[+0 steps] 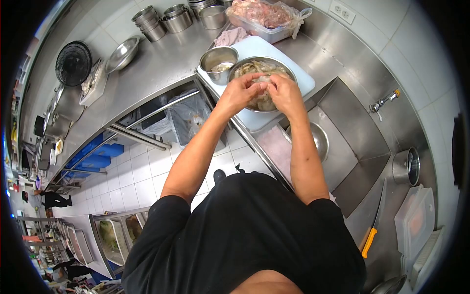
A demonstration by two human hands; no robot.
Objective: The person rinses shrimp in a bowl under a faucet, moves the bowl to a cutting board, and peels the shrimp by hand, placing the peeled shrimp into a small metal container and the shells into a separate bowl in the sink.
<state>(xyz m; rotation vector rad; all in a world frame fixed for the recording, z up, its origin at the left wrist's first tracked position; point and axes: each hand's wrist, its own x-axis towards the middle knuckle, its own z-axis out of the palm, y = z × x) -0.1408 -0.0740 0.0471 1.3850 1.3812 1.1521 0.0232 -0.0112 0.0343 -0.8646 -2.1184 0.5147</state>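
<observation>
My left hand (pixel 240 93) and my right hand (pixel 285 93) meet above a round steel bowl (pixel 293 73). Their fingers are pinched together on a small pale, translucent piece that looks like a raw shrimp (pixel 265 79); the fingers partly cover it. Greyish raw shrimp (pixel 264 104) fill the bowl below. Left of it stands a smaller steel pot (pixel 207 60) with some pale pieces inside. Both vessels rest on a light blue-white cutting board (pixel 304 81).
A sink (pixel 342 132) with a metal bowl (pixel 319 139) lies to the right, under a tap (pixel 384 100). An orange-handled knife (pixel 370 242) lies near the right edge. Bagged raw meat (pixel 264 14) and stacked steel pots (pixel 149 23) stand behind. A grey bin (pixel 188 122) is below the counter.
</observation>
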